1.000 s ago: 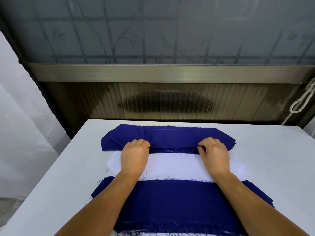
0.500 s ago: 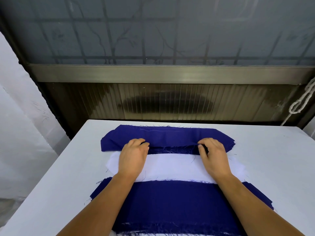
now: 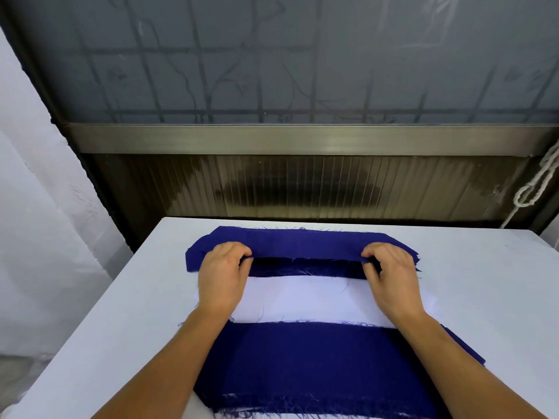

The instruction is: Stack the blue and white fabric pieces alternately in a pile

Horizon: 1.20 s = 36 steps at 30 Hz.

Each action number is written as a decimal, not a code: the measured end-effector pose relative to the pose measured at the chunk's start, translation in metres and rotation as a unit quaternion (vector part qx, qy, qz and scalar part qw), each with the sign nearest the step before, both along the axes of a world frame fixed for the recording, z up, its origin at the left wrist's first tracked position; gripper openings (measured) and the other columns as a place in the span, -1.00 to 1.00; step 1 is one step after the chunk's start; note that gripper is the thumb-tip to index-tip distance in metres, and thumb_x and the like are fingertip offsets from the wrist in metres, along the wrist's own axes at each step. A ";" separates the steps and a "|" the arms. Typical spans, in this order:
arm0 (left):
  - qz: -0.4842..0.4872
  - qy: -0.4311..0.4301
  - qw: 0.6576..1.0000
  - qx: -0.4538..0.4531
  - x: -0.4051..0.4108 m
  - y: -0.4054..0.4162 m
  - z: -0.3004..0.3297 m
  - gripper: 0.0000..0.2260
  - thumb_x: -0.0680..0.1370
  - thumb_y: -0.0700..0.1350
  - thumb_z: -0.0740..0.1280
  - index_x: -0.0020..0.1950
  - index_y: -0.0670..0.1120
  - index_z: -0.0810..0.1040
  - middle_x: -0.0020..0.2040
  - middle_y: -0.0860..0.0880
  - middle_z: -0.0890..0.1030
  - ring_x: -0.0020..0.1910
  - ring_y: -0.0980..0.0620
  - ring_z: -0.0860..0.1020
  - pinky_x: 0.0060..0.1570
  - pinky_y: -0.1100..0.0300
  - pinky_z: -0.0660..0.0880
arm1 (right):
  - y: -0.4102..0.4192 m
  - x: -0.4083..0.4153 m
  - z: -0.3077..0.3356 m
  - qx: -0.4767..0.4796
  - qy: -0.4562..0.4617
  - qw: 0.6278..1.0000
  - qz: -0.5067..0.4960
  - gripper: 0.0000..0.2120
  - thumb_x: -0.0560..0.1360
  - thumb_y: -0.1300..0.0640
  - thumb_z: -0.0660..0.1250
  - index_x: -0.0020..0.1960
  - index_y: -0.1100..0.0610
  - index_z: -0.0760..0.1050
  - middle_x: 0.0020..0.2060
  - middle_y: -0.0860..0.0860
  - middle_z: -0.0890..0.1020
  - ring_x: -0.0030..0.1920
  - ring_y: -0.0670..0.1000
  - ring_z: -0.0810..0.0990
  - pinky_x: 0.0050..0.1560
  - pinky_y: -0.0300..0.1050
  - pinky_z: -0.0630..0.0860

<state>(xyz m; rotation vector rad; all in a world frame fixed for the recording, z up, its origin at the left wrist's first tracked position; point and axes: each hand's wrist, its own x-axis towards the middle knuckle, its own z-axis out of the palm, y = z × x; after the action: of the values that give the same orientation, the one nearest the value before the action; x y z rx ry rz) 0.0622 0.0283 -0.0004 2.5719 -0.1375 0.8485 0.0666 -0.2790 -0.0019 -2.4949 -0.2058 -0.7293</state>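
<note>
A stack of blue fabric pieces (image 3: 302, 243) lies at the far middle of the white table (image 3: 484, 282). My left hand (image 3: 223, 273) pinches the near edge of the top blue piece at its left end. My right hand (image 3: 390, 276) pinches the same edge at its right end. That edge is raised a little, with a dark gap under it. A white fabric piece (image 3: 302, 297) lies between my forearms. Nearer to me lies a wide blue fabric piece (image 3: 302, 364) with frayed edges, and white fabric shows beneath its front edge.
Behind the table's far edge stands a dark ribbed panel (image 3: 302, 189) under a metal sill (image 3: 302, 140) and a frosted window. A white rope (image 3: 538, 182) hangs at the right. A white curtain (image 3: 36, 192) hangs at the left.
Both hands have lifted the near edge of the top blue piece slightly off the stack, opening a dark gap beneath it. The view has tilted a little.
</note>
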 end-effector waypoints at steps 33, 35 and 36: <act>-0.240 -0.025 0.958 0.157 -0.125 0.062 0.004 -0.54 0.65 0.13 0.08 -0.16 -0.03 0.69 0.07 0.08 0.65 0.11 0.13 0.57 0.11 0.24 0.46 | -0.067 -0.138 -0.003 -0.210 -0.155 0.955 0.143 -0.66 0.62 0.11 0.07 -0.12 0.11 0.59 -0.21 0.03 0.67 -0.09 0.02 0.48 0.19 -0.19 0.28; -0.263 -0.001 0.952 0.155 -0.134 0.059 -0.016 -0.51 0.66 0.12 0.04 -0.17 -0.01 0.69 0.08 0.11 0.65 0.11 0.15 0.60 0.09 0.26 0.48 | -0.070 -0.141 -0.018 -0.197 -0.126 0.963 0.137 -0.51 0.65 0.07 0.03 -0.24 0.14 0.65 -0.24 0.00 0.67 -0.11 -0.01 0.47 0.18 -0.20 0.29; -0.263 0.012 0.955 0.138 -0.136 0.059 -0.022 -0.52 0.66 0.12 0.04 -0.17 0.00 0.69 0.08 0.13 0.64 0.11 0.17 0.59 0.09 0.28 0.49 | -0.071 -0.142 -0.021 -0.183 -0.112 0.968 0.128 -0.48 0.65 0.05 0.03 -0.26 0.16 0.66 -0.24 0.00 0.66 -0.12 -0.02 0.48 0.17 -0.20 0.31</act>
<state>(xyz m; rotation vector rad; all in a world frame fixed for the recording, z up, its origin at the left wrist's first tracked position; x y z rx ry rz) -0.0741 0.0877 -0.0219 2.5895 -0.9471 0.6230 -0.0756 -0.3504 -0.0225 -2.6480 -0.7949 -0.9287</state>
